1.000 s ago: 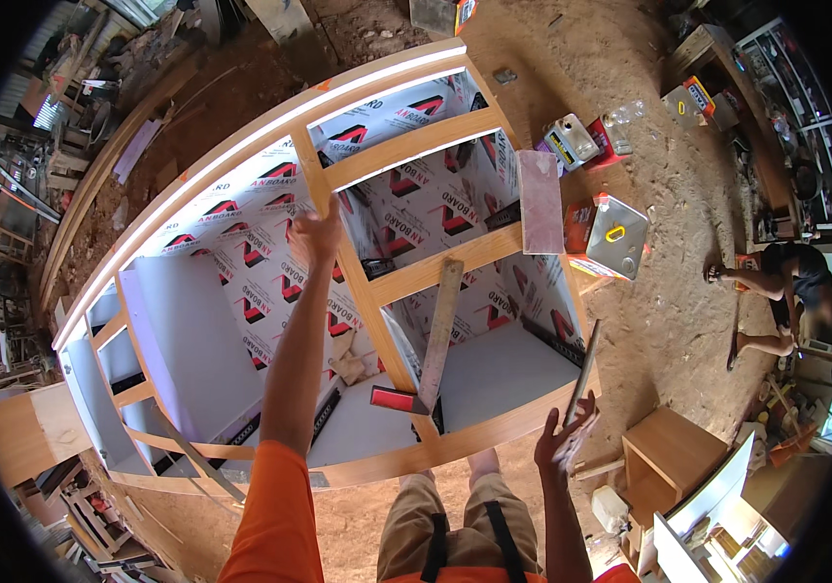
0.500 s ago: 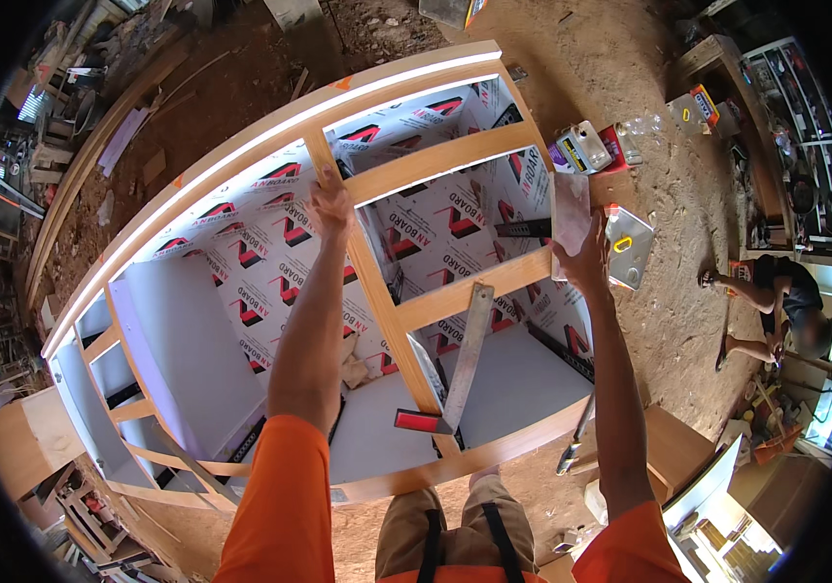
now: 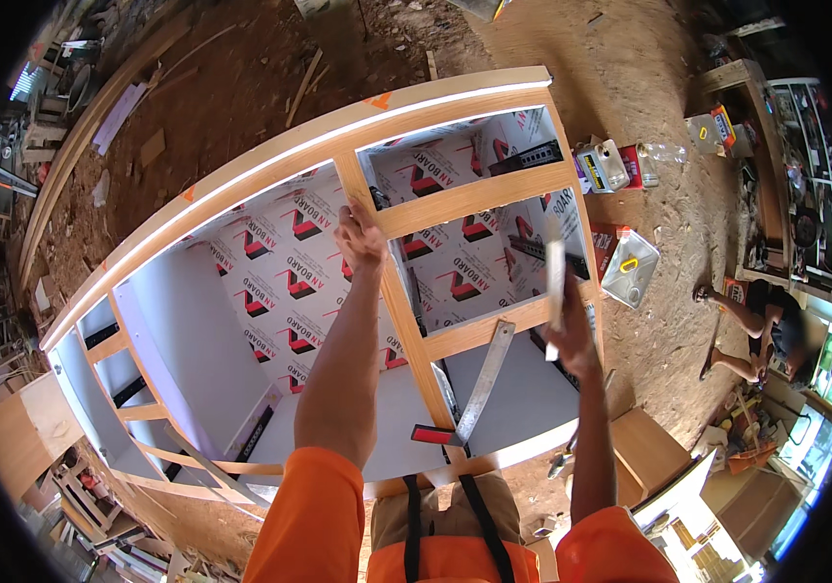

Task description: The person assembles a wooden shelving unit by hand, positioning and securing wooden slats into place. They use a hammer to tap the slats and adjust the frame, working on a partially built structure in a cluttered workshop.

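Observation:
A large cabinet carcass with a wooden face frame [image 3: 455, 207] lies in front of me, its openings facing up. My left hand [image 3: 362, 236] grips the frame's upright [image 3: 403, 309] between the wide opening and the right-hand openings. In my right hand [image 3: 574, 340] is a flat, pale rectangular block [image 3: 556, 282], turned nearly edge-on above the frame's right side. Its exact kind I cannot make out. A try square [image 3: 487, 381] with a metal blade and a red-and-black handle lies slanted across the lower right opening, close to my body.
Right of the cabinet stand clear-topped containers [image 3: 629, 269] and a white bottle [image 3: 610, 163] on the dirt floor. Farther right a person [image 3: 761, 325] sits bent forward. Brown boxes [image 3: 667, 452] lie at lower right. Long timber strips [image 3: 66, 170] run along the left.
My right hand has drawn the pale block inward from the cabinet's right edge and tipped it edge-on. My left hand stays on the upright. The view has shifted, moving the cabinet slightly right.

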Motion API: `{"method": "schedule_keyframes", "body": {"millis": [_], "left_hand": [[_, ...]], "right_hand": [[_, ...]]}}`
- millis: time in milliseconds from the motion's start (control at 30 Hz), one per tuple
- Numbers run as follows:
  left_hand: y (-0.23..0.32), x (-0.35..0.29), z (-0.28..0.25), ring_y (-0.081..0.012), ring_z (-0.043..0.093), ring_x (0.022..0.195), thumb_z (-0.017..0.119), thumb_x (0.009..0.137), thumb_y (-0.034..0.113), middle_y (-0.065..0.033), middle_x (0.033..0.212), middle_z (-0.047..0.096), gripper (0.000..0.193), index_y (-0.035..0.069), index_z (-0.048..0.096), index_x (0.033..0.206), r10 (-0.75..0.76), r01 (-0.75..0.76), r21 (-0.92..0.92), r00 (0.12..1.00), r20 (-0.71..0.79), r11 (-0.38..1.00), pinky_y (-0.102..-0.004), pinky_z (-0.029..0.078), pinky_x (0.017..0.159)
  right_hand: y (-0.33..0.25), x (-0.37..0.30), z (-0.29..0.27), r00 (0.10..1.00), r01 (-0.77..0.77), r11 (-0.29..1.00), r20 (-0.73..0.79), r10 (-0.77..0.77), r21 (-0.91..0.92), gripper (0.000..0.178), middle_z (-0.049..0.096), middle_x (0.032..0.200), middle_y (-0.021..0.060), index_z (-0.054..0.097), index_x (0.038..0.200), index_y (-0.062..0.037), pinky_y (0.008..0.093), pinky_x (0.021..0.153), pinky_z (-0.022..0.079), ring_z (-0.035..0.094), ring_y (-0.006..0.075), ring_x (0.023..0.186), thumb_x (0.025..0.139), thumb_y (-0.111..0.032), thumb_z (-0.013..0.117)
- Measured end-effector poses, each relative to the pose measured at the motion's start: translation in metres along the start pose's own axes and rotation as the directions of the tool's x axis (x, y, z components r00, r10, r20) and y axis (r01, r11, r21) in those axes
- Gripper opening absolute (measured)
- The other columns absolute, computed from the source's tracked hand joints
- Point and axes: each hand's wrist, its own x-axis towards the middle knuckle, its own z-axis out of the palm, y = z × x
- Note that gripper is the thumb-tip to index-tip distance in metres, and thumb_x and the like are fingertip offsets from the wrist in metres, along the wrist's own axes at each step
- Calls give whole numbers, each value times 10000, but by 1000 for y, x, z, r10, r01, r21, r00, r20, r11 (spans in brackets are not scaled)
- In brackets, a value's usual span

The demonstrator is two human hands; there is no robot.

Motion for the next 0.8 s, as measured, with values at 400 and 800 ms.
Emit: {"method": "schedule_keyframes", "body": {"millis": [400,800], "left_hand": [[3,7,0,-409,574,596,558,980,85,-234,844,588,236,-67,543,1160,-248,288,-318,955,161,903,-477,462,526],[34,36,-39,-538,623,760,379,1099,438,-291,752,647,517,2,545,877,-536,623,-315,780,322,716,-606,449,692]], "right_hand": [[-58,1,185,858,-353,624,-26,514,697,501,701,1094,116,566,1304,41,346,819,555,681,176,941,963,-280,741],[-39,51,251,845,-495,806,-394,360,-326,864,502,1290,382,200,1533,134,543,1048,443,519,512,1203,990,-383,630]]}}
